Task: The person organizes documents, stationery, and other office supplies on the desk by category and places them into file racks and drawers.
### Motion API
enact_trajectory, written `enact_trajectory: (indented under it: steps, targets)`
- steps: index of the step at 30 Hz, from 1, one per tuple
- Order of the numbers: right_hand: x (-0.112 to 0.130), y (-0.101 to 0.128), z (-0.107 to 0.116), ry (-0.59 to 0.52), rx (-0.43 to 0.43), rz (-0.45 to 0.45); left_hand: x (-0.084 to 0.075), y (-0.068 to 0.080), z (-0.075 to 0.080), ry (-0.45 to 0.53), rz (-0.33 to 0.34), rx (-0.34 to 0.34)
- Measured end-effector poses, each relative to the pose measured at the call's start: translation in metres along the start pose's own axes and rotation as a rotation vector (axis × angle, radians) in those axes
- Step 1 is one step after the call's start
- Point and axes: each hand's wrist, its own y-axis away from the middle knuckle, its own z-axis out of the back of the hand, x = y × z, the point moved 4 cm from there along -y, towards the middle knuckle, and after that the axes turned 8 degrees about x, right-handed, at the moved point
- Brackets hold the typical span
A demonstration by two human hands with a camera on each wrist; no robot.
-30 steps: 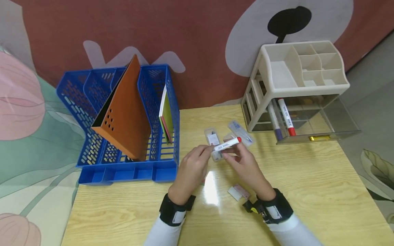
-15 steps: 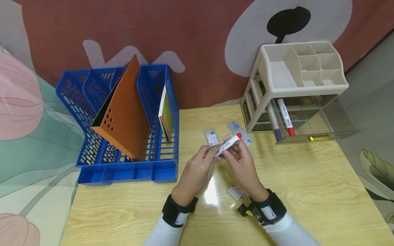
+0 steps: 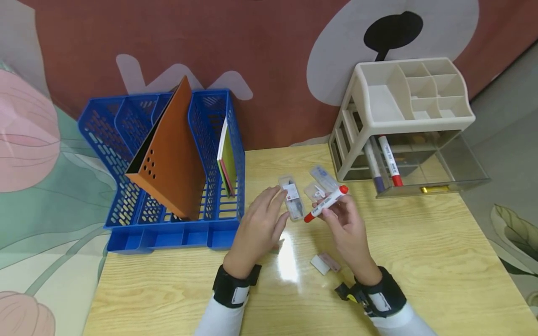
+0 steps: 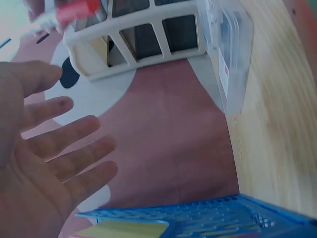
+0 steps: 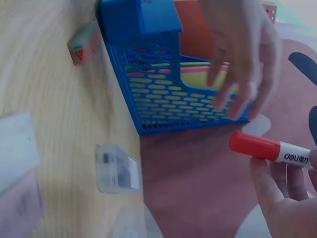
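My right hand pinches a white marker with a red cap above the table; in the right wrist view the capped end of the marker points toward my other hand. My left hand is off the marker, its fingers spread with nothing in them. Just beyond the left fingertips lies a clear plastic case with a white label. Two more clear cases lie near the right hand, one with blue markings.
A blue file rack holding an orange folder and thin notebooks stands left. At right, a cream drawer organizer has a clear drawer pulled out, with two markers inside. Small white and pink blocks lie in front.
My left hand has let go of the marker and drawn left, fingers spread. My right hand keeps the marker and has shifted right; its red cap now shows on the lower end.
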Motion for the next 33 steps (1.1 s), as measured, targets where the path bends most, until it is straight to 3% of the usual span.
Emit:
enact_trajectory:
  steps: [13, 19, 22, 26, 33]
  targets:
    - [0.045, 0.013, 0.029, 0.167, -0.056, 0.092, 0.018, 0.003, -0.006, -0.023, 0.077, 0.079]
    - [0.059, 0.013, 0.048, 0.072, -0.033, 0.147, 0.021, 0.003, -0.007, -0.013, 0.096, 0.101]
    - [0.066, 0.014, 0.060, 0.050, -0.034, 0.111, 0.021, 0.003, -0.008, -0.004, 0.102, 0.112]
    - [0.077, 0.016, 0.078, 0.116, -0.070, 0.015, 0.023, 0.002, -0.007, -0.001, 0.110, 0.135]
    - [0.088, 0.011, 0.099, 0.243, -0.082, -0.069, 0.025, 0.003, -0.010, -0.008, 0.147, 0.190]
